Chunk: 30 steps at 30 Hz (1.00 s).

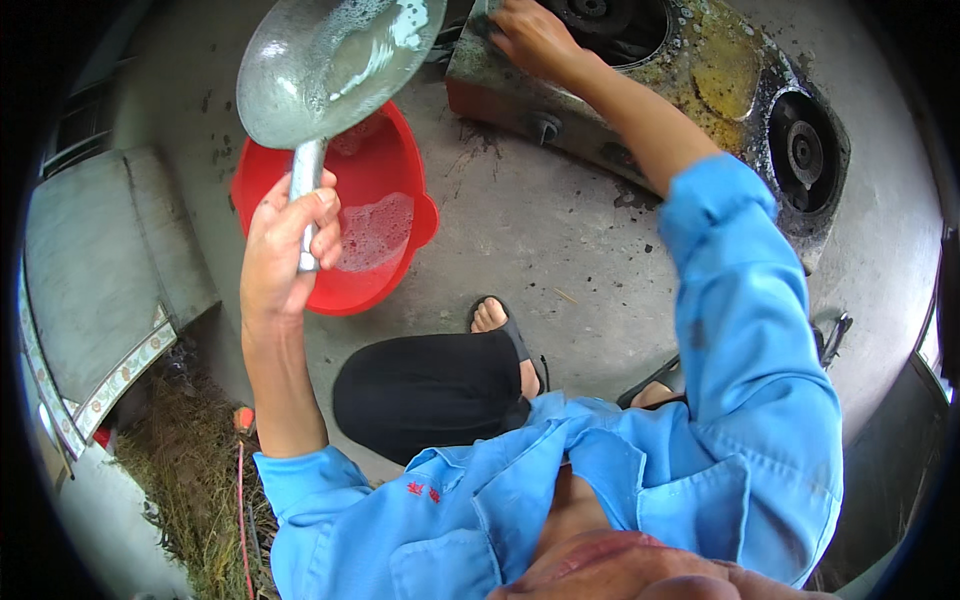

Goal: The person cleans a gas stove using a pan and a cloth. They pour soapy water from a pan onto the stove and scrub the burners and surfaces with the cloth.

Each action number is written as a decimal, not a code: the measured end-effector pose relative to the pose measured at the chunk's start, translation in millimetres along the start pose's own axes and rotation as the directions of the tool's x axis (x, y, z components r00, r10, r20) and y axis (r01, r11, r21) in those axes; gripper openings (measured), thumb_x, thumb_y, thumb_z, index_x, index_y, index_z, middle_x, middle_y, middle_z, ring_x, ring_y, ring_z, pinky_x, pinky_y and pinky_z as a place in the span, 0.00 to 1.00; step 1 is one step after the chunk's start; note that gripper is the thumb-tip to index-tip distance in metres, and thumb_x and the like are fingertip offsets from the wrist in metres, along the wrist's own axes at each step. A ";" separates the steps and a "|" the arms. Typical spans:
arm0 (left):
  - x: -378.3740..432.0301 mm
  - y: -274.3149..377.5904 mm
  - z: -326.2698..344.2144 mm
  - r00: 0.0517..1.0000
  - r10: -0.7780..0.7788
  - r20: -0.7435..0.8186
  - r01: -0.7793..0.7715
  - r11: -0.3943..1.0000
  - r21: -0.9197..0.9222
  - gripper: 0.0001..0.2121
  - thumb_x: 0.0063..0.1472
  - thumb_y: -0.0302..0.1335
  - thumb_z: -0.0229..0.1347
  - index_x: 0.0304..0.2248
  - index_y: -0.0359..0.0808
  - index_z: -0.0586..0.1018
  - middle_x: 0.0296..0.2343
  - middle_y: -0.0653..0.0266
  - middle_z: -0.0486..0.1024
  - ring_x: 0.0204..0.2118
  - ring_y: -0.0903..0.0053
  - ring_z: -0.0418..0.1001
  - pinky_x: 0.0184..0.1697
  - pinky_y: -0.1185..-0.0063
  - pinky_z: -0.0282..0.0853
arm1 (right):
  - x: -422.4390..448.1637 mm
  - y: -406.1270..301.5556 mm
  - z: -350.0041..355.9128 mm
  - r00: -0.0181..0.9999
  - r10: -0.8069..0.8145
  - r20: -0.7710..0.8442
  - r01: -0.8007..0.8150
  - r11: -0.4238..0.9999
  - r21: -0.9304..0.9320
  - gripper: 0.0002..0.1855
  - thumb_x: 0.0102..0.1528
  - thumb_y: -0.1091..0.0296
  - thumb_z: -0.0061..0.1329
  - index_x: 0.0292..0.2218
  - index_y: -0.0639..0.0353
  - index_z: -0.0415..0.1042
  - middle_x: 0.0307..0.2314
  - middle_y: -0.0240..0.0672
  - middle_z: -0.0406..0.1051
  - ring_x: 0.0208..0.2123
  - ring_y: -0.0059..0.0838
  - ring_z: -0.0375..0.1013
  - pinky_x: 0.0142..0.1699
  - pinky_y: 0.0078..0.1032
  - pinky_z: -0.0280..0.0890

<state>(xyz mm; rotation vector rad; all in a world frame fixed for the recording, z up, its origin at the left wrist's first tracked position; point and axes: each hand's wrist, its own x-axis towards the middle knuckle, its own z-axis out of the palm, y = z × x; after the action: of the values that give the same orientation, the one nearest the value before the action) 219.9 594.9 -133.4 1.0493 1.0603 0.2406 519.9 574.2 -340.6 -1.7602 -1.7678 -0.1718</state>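
Note:
My left hand (277, 240) grips the metal handle (306, 169) of a wok (274, 101), which is tilted. Suds and a little liquid lie in its bowl. Below the wok, a red plastic basin (375, 289) holds foamy water (379, 229); the wok hides part of its far side. With bent fingers, my right hand (536, 34) reaches to the near left corner of a two-burner gas stove (510, 127). A dark patch shows under those fingertips, too blurred to tell whether it is something held. Grime and rust-coloured stains cover the stove top.
The stove's right burner (804, 154) sits in a blackened recess, and a control knob (545, 127) juts from the front. Dark spots mark the concrete floor (480, 240). At left are a grey slab with patterned edging (105, 255) and a heap of dry brush (195, 465).

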 end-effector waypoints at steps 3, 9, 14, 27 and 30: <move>21.0 4.2 -7.0 0.997 0.078 -0.024 -0.076 0.995 0.071 0.08 0.53 0.22 0.48 0.35 0.32 0.66 0.18 0.72 0.62 0.13 0.91 0.56 0.14 0.89 0.52 | 31.7 18.6 49.3 0.989 0.147 -0.027 -0.149 0.984 -0.093 0.10 0.41 0.66 0.43 0.16 0.63 0.69 0.18 0.46 0.68 0.23 0.42 0.69 0.29 0.32 0.65; 44.4 4.3 -32.7 0.988 0.155 0.000 -0.155 0.988 0.014 0.08 0.53 0.22 0.48 0.34 0.32 0.66 0.18 0.71 0.62 0.13 0.90 0.58 0.14 0.88 0.55 | -17.9 -65.0 18.3 0.977 -0.092 0.194 0.078 0.994 0.077 0.08 0.44 0.65 0.47 0.25 0.59 0.68 0.26 0.40 0.65 0.31 0.39 0.66 0.37 0.32 0.64; 67.9 -3.5 -21.1 0.982 0.176 0.070 -0.175 0.984 -0.020 0.08 0.53 0.22 0.48 0.34 0.32 0.66 0.18 0.71 0.62 0.13 0.91 0.58 0.14 0.88 0.54 | 59.7 17.8 33.5 0.967 0.252 0.031 -0.240 0.946 -0.216 0.11 0.41 0.65 0.44 0.16 0.63 0.68 0.17 0.46 0.67 0.24 0.44 0.68 0.32 0.33 0.64; 56.0 -38.8 -33.9 0.998 0.064 0.023 -0.065 0.997 0.039 0.09 0.52 0.21 0.48 0.34 0.31 0.65 0.18 0.70 0.62 0.13 0.90 0.58 0.13 0.87 0.55 | 9.8 -41.7 33.8 0.990 0.097 0.104 -0.099 0.995 0.010 0.08 0.42 0.66 0.46 0.27 0.58 0.69 0.26 0.40 0.66 0.32 0.39 0.67 0.36 0.29 0.64; 48.6 -50.7 -41.4 0.999 0.051 0.016 -0.052 0.999 0.007 0.09 0.51 0.21 0.48 0.34 0.31 0.65 0.18 0.70 0.63 0.13 0.90 0.58 0.13 0.87 0.55 | 5.2 -40.0 14.0 0.981 0.104 0.164 -0.105 0.994 -0.003 0.11 0.45 0.64 0.47 0.32 0.58 0.69 0.28 0.39 0.65 0.34 0.40 0.66 0.38 0.30 0.64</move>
<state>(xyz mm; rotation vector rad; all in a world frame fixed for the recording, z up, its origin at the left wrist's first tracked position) 196.4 622.8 -206.4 1.0843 1.0211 0.2696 478.1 581.8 -335.7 -1.9049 -1.7808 0.0231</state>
